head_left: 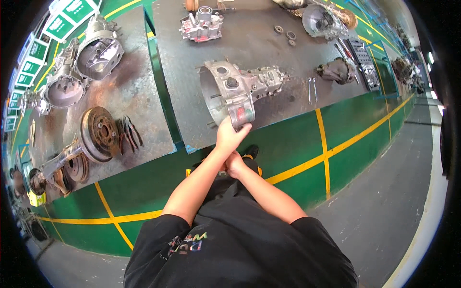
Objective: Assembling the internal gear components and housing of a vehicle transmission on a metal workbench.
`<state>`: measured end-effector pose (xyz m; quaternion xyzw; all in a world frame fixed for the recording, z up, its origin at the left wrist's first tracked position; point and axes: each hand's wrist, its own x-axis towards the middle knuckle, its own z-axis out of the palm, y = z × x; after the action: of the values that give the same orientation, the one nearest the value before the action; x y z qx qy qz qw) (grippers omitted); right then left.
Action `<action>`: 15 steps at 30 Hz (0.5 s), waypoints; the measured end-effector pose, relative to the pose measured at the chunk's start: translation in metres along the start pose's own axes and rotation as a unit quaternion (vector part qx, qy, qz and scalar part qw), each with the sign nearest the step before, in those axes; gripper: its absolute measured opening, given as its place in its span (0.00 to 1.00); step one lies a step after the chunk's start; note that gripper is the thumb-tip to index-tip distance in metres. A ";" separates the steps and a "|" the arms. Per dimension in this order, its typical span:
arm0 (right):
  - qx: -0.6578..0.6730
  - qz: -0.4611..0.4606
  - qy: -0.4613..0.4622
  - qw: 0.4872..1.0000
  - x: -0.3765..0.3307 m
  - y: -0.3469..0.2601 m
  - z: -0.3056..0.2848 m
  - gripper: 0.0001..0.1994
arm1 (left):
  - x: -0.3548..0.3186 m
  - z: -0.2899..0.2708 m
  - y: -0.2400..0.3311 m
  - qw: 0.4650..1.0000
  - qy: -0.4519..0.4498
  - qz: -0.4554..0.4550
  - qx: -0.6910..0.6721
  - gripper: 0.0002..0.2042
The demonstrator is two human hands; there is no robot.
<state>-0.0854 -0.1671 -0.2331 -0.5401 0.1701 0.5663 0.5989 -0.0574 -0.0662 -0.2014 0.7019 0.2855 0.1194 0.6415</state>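
A grey cast-metal gearbox [240, 93] lies on its side on the dark metal bench in front of me. Its wide bell-shaped end faces left and its narrow shaft end points right. My left hand [231, 137] grips the lower edge of the bell end, with the thumb out to the right along the casing. Below it, close to my body, my right hand [234, 164] sits behind my left wrist. The right fingers are mostly hidden, so what they hold, if anything, does not show.
Two wrenches [312, 90], a smaller housing [338, 71] and a socket set [363, 65] lie to the right. Bearing rings [290, 35] and a red-marked casing [201, 26] sit farther back. A left bench holds a brake drum [100, 132], pliers [129, 134] and housings [98, 53].
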 end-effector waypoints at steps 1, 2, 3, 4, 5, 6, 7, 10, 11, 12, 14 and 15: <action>-0.004 -0.002 -0.023 1.000 -0.007 -0.008 0.004 0.09 | 0.004 0.001 -0.013 1.000 0.012 0.001 -0.002 0.24; -0.013 -0.001 -0.029 1.000 -0.008 -0.012 0.006 0.09 | 0.008 0.004 -0.023 0.996 0.045 0.072 0.011 0.21; -0.013 0.007 -0.015 1.000 -0.011 -0.014 0.008 0.08 | 0.010 0.004 -0.022 0.987 0.074 0.141 0.024 0.17; -0.014 0.016 -0.002 1.000 -0.013 -0.016 0.011 0.08 | 0.011 0.002 -0.022 0.986 0.082 0.140 0.022 0.17; -0.031 0.016 0.020 0.999 -0.016 -0.019 0.012 0.05 | 0.012 -0.002 -0.022 0.983 0.054 0.170 0.047 0.16; -0.037 0.016 0.019 0.999 -0.015 -0.021 0.009 0.05 | 0.014 -0.007 -0.020 0.977 0.023 0.200 0.072 0.16; -0.014 0.035 -0.008 0.999 -0.014 -0.022 0.004 0.04 | 0.015 -0.013 -0.019 0.977 0.029 0.200 0.070 0.16; 0.005 0.057 -0.034 0.998 -0.012 -0.022 0.001 0.03 | 0.016 -0.026 -0.019 0.970 -0.090 0.157 0.162 0.17; 0.010 0.058 -0.031 0.998 -0.011 -0.022 0.000 0.03 | 0.017 -0.027 -0.020 0.965 -0.090 0.189 0.159 0.17; 0.005 0.060 -0.032 0.998 -0.009 -0.021 -0.003 0.03 | 0.016 -0.027 -0.021 0.958 -0.091 0.221 0.155 0.16; 0.014 0.078 -0.055 0.995 -0.005 -0.021 -0.011 0.04 | 0.020 -0.024 -0.023 0.953 -0.078 0.248 0.154 0.16; 0.011 0.078 -0.056 0.995 -0.006 -0.023 -0.012 0.04 | 0.024 -0.023 -0.027 0.946 -0.069 0.275 0.154 0.15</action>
<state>-0.0628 -0.1752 -0.2222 -0.4857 0.1847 0.6389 0.5673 -0.0574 -0.0336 -0.2292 0.8502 0.0511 0.1973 0.4855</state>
